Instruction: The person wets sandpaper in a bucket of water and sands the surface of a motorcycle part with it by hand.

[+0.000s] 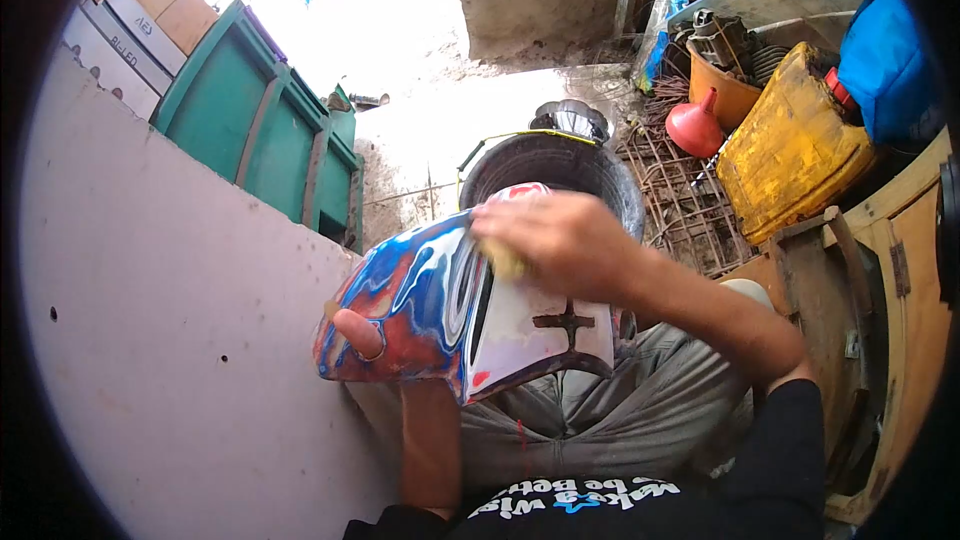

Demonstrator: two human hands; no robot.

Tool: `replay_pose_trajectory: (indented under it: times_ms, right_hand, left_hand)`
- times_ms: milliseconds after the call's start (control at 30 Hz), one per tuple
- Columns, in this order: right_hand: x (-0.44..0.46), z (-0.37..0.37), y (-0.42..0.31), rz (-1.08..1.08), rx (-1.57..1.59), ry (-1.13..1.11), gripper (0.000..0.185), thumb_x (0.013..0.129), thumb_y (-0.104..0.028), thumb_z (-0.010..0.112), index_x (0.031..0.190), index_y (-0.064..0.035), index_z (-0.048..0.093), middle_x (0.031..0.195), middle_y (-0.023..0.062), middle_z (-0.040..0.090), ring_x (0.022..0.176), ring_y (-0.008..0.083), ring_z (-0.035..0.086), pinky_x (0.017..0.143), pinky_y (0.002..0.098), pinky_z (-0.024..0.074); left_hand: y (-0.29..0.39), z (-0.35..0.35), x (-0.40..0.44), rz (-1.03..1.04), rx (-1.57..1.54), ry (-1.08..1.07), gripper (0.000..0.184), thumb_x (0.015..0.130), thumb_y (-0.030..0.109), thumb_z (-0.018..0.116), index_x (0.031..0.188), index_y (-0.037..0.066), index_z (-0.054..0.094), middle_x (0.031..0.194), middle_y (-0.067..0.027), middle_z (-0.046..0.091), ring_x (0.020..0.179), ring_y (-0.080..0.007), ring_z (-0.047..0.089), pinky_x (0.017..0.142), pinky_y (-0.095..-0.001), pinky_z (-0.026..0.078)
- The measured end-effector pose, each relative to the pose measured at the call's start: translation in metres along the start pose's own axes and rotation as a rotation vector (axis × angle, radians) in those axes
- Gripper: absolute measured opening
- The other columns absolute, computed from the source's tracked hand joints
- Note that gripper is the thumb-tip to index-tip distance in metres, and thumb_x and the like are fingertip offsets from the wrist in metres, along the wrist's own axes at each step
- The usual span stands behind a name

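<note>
Painted panel [415, 290] over my lap [650, 395], long axis approx. L–R, narrow end L, my L fingers [359, 334] gripping it — only thumb visible, R fingers [500, 223] closed on blurred yellowish pad [504, 262] — white boxes [120, 55] w/ "AES", "BI-LED"

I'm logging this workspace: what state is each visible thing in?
Painted panel: patchy blue, red and white; held.
Left hand: holding the panel, thumb on top.
Yellowish pad: at the panel's surface, blurred.
Right hand: closed on the pad.
Black bucket: open-topped; contents unclear.
Red funnel: spout up.
Yellow jerrycan: tilted, stained.
</note>
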State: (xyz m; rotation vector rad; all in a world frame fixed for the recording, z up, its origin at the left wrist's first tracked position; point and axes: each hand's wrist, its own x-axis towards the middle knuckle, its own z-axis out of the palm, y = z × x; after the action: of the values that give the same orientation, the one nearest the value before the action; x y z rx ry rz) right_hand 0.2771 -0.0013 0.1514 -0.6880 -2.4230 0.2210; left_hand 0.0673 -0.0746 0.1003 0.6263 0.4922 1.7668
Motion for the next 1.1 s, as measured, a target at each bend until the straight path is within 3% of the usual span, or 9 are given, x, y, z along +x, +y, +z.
replay_pose_trajectory:
  times_ms: [167,300,400,467,600,667,900,1000,1100]
  right_hand:
    - [-0.007,0.004,-0.048,-0.321,0.148,0.11,0.032,0.088,-0.013,0.068,0.118,-0.0008,0.071,0.122,0.0173,0.073,0.114,0.0272,0.072,0.097,0.0384,0.0587]
    - [0.0,0.002,0.001,-0.077,-0.062,0.027,0.035,0.086,-0.021,0.071,0.117,-0.003,0.072,0.119,0.0163,0.074,0.109,0.0218,0.074,0.097,0.037,0.0588]
    - [-0.008,0.005,-0.056,-0.354,0.118,0.094,0.028,0.093,-0.018,0.065,0.116,-0.0032,0.072,0.124,0.014,0.073,0.112,0.022,0.073,0.094,0.0364,0.06]
    - [-0.007,0.013,-0.03,-0.254,0.032,0.06,0.027,0.095,-0.016,0.062,0.116,-0.0026,0.072,0.125,0.0143,0.073,0.112,0.0226,0.073,0.094,0.0364,0.0598]
    - [-0.006,0.011,-0.024,-0.125,-0.066,-0.035,0.027,0.093,-0.016,0.064,0.115,-0.0025,0.072,0.121,0.0151,0.074,0.106,0.0218,0.075,0.089,0.0348,0.0617]
    - [-0.008,0.014,-0.035,-0.265,0.08,0.078,0.027,0.093,-0.016,0.065,0.115,-0.0032,0.072,0.123,0.0135,0.074,0.105,0.0219,0.075,0.089,0.0348,0.0617]
    - [-0.007,0.015,-0.029,-0.24,0.001,0.073,0.029,0.092,-0.016,0.065,0.117,-0.0042,0.072,0.122,0.014,0.074,0.107,0.0205,0.074,0.089,0.0345,0.0616]
    - [-0.005,0.007,-0.025,-0.264,-0.008,0.055,0.027,0.092,-0.016,0.066,0.116,-0.0041,0.072,0.123,0.0133,0.074,0.11,0.0215,0.074,0.093,0.0352,0.0606]
    - [-0.009,0.013,-0.03,-0.199,-0.035,0.051,0.028,0.092,-0.017,0.065,0.116,-0.0038,0.072,0.123,0.0144,0.073,0.111,0.0198,0.073,0.092,0.035,0.061]
  left_hand:
    - [-0.001,-0.009,-0.002,-0.022,-0.107,-0.091,0.116,0.082,0.087,0.057,0.143,-0.011,0.045,0.135,-0.0237,0.061,0.119,-0.0321,0.062,0.108,-0.0444,0.049]
    - [0.001,-0.003,-0.005,0.028,0.117,0.007,0.111,0.084,0.085,0.058,0.143,-0.01,0.046,0.135,-0.0228,0.061,0.118,-0.0302,0.063,0.107,-0.0435,0.05]
    - [-0.004,-0.018,-0.002,-0.071,-0.297,-0.158,0.111,0.085,0.084,0.058,0.143,-0.01,0.045,0.136,-0.0225,0.06,0.119,-0.03,0.062,0.108,-0.0439,0.048]
    - [-0.007,-0.023,0.001,-0.106,-0.43,-0.19,0.111,0.085,0.084,0.057,0.144,-0.01,0.044,0.136,-0.022,0.06,0.12,-0.03,0.062,0.11,-0.0446,0.047]
    - [-0.001,0.002,0.001,-0.002,0.01,-0.031,0.107,0.088,0.082,0.057,0.143,-0.009,0.044,0.134,-0.0213,0.061,0.118,-0.0302,0.061,0.111,-0.0453,0.044]
    - [-0.002,0.005,-0.005,-0.059,-0.377,-0.1,0.1,0.092,0.08,0.052,0.136,-0.01,0.05,0.129,-0.0223,0.063,0.115,-0.0301,0.062,0.105,-0.0449,0.049]
    - [-0.004,0.004,-0.001,-0.056,-0.266,-0.035,0.104,0.088,0.082,0.056,0.139,-0.009,0.048,0.132,-0.023,0.06,0.116,-0.0297,0.061,0.106,-0.0438,0.049]
    - [-0.005,-0.016,0.003,-0.064,-0.294,-0.261,0.107,0.088,0.081,0.057,0.143,-0.009,0.045,0.138,-0.0236,0.059,0.121,-0.0299,0.06,0.109,-0.0435,0.047]
    - [-0.005,-0.007,-0.002,-0.01,-0.039,-0.093,0.108,0.087,0.08,0.06,0.145,-0.009,0.043,0.14,-0.0226,0.057,0.124,-0.03,0.058,0.113,-0.0439,0.043]
